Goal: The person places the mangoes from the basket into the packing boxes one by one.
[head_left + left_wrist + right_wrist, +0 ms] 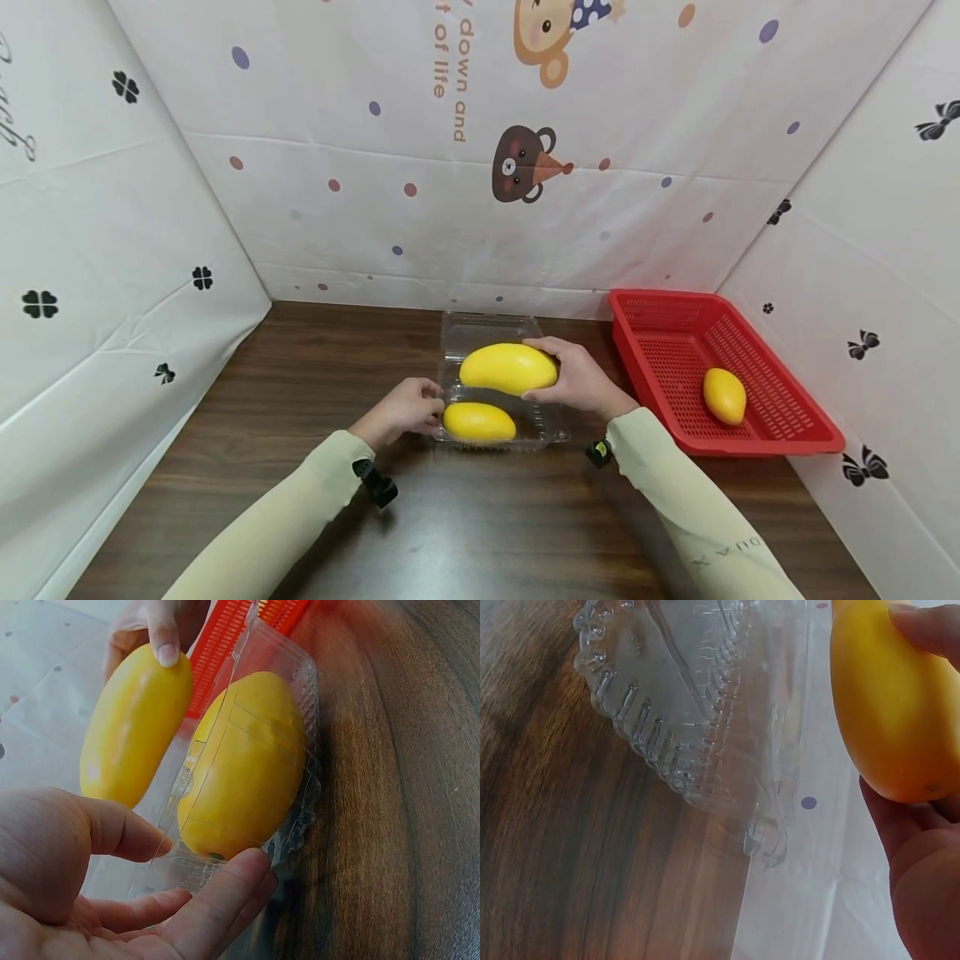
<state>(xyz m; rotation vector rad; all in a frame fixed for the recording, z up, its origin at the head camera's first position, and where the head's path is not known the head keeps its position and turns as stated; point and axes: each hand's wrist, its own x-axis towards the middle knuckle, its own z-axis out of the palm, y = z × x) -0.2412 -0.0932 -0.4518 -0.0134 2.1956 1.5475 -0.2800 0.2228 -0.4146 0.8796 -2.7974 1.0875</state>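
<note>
A clear plastic clamshell box (531,421) lies on the table with its lid (487,327) folded back toward the wall. One yellow mango (480,422) sits inside along the near side; the left wrist view shows this mango (251,761) through the clear wall. My left hand (405,411) pinches the box's left edge between thumb and fingers. Above the box, my right hand (576,377) grips a second, longer yellow mango (502,368) by its right end. In the right wrist view that mango (892,705) is apart from the box.
A red plastic basket (645,358) stands on the right of the dark wooden table (480,517), with another yellow mango (724,397) in it. Printed white cloth walls (420,217) enclose the table at the back and sides.
</note>
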